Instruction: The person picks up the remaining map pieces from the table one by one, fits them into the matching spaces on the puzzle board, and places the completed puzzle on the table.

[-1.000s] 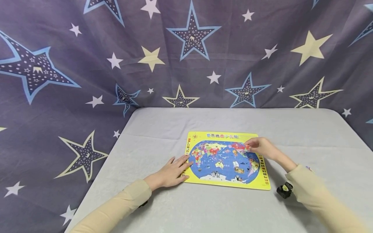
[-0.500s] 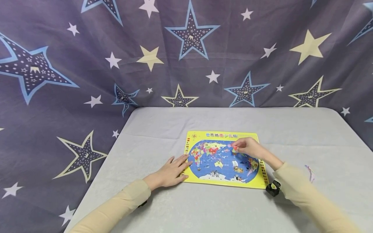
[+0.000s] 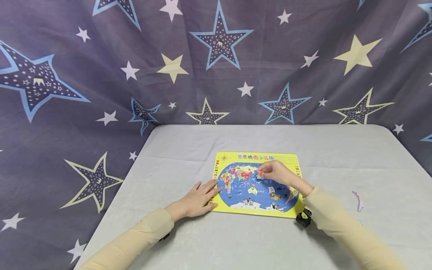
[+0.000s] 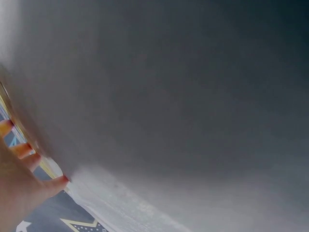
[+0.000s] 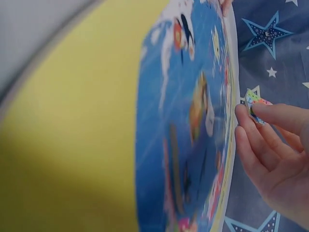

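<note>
A yellow-bordered world map puzzle (image 3: pixel 236 214) lies flat on the table, its blue oceans printed with coloured lands and animals. At its left border rests my left hand (image 3: pixel 196 198), fingers spread and fairly straight. In the left wrist view, the fingers (image 4: pixel 21 151) touch the board's edge. My right hand (image 3: pixel 280 176) is over the upper middle of the map. Between thumb and fingers it pinches a small multicoloured puzzle piece (image 5: pixel 252 102), tilted on edge in the right wrist view. The hand hides part of the map's upper right.
A loose curved pinkish-purple piece (image 3: pixel 358 201) lies on the grey-covered table (image 3: pixel 182 150) right of the board. A black wrist device (image 3: pixel 303 218) hangs by the right sleeve. Behind the table is a star-patterned curtain (image 3: pixel 209 86).
My right hand has moved left across the map, carrying the puzzle piece from the upper right to the upper middle. The loose piece on the right has come into view. My left hand stays put.
</note>
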The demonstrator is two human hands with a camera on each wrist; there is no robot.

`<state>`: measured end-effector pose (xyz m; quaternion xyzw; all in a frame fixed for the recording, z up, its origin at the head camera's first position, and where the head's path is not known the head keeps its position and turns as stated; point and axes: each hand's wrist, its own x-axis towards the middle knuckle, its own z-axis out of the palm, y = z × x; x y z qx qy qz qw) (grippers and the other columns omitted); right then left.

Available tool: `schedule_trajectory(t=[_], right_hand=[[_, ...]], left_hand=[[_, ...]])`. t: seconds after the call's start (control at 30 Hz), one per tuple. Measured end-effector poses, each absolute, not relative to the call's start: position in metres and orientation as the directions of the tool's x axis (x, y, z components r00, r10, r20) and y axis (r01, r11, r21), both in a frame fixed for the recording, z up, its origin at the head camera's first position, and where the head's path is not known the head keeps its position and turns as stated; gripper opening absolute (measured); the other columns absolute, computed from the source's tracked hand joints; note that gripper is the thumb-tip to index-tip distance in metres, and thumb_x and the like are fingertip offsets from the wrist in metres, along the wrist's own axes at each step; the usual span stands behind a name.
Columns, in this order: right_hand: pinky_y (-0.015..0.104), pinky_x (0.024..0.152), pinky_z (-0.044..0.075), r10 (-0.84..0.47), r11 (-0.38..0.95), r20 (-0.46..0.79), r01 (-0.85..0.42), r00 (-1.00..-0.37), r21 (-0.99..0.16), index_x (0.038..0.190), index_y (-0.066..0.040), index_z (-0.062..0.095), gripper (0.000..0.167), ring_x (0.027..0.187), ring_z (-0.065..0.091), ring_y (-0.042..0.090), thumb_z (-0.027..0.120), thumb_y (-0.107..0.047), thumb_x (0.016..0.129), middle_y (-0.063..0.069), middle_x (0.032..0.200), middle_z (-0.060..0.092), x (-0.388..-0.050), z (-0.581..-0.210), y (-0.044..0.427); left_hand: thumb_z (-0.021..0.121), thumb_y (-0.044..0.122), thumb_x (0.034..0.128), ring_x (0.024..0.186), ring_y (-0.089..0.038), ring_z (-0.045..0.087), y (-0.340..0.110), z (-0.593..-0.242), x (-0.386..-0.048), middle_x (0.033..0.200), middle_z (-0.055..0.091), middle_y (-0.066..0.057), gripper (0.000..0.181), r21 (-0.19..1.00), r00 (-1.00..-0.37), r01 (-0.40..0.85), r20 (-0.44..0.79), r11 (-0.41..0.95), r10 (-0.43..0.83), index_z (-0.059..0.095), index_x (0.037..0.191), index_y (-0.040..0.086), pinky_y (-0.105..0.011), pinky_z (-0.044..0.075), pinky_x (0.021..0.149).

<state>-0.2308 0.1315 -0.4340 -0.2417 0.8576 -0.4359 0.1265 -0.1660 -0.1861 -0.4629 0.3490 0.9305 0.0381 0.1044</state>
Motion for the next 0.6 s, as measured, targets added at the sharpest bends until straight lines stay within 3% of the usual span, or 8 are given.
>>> schedule_trajectory(t=[0.3,0.6], right_hand=[[0.030,0.069,0.050,-0.561,0.483,-0.030,-0.297,-0.827,-0.823,0.101,0.002,0.063,0.022,0.078,0.063,0.019,0.057,0.002,0.080,0.012,0.091,0.065,-0.230,-0.434,0.111],[0.027,0.060,0.048,-0.574,0.472,-0.039,-0.292,-0.818,-0.832,0.101,0.004,0.063,0.021,0.075,0.064,0.020,0.058,0.002,0.081,0.016,0.093,0.065,-0.230,-0.435,0.095]], left_hand=[[0.027,0.050,0.0926,0.135,-0.019,0.008,-0.187,-0.462,-0.166,0.148,0.008,-0.005,0.058,0.146,-0.731,0.647,-0.161,0.748,0.663,0.020,0.143,0.021,-0.051,0.012,0.103],[0.028,0.049,0.0927,0.135,-0.020,0.008,-0.186,-0.462,-0.165,0.148,0.009,-0.006,0.058,0.145,-0.727,0.652,-0.159,0.744,0.668,0.020,0.142,0.021,-0.052,0.012,0.103]])
